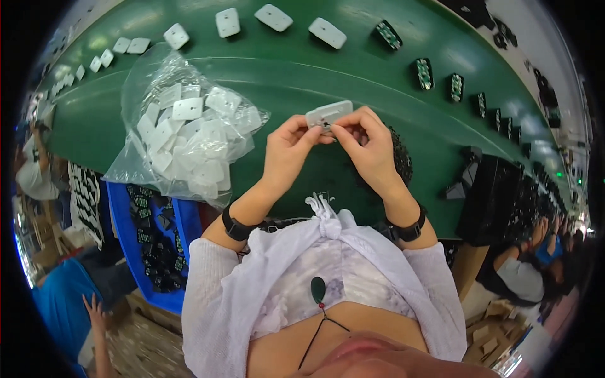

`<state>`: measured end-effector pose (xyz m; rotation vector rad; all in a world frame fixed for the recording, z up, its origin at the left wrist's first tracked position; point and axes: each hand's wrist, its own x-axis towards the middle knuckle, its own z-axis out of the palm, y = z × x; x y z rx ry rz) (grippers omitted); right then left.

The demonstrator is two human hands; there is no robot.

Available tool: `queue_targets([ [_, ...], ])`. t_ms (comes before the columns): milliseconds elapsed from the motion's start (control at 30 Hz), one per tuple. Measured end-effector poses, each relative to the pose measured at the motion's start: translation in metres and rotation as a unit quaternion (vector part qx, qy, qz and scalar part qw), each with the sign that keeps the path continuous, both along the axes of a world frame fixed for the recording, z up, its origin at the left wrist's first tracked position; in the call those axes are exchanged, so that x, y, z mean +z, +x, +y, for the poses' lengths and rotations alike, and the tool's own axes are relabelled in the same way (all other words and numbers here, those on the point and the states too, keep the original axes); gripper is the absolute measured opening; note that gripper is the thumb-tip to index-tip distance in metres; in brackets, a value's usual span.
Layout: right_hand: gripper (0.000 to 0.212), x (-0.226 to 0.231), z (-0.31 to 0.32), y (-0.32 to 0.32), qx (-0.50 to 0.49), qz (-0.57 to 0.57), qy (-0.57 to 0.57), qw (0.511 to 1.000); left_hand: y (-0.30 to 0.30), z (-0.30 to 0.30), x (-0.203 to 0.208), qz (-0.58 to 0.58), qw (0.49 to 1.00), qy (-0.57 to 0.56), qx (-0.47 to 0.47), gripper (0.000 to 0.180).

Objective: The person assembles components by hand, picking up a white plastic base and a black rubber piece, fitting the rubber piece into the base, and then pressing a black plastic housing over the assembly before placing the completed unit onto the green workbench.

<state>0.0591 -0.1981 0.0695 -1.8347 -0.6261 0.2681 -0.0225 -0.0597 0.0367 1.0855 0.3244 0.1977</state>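
In front of my chest, over the green work surface (246,94), I hold a white plastic cover (337,109) up at a tilt. My left hand (287,151) pinches its lower left side between thumb and fingers. My right hand (372,148) is closed at its lower right, thumb and forefinger meeting near a small dark piece (326,126) on the cover. Whether the right fingers grip that piece or only the cover is too small to tell. Partly behind my right hand and wrist lies a heap of tiny black parts (401,157).
To the left, a clear plastic bag (135,151) is full of white covers (188,109). A blue bin (129,246) below it holds black parts with green boards. White covers (228,22) and black housings with boards (424,74) line the far side. A black box (488,198) stands right.
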Motion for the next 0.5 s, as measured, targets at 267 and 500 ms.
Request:
queue_targets([
  [267, 0.006, -0.009, -0.001, -0.004, -0.019, 0.011, 0.003, 1.0, -0.004, -0.009, 0.001, -0.058, 0.996, 0.069, 0.009, 0.014],
  [500, 0.007, -0.019, 0.001, -0.017, -0.037, 0.12, 0.105, 0.986, -0.002, -0.008, -0.003, -0.072, 0.989, 0.125, 0.017, 0.011],
])
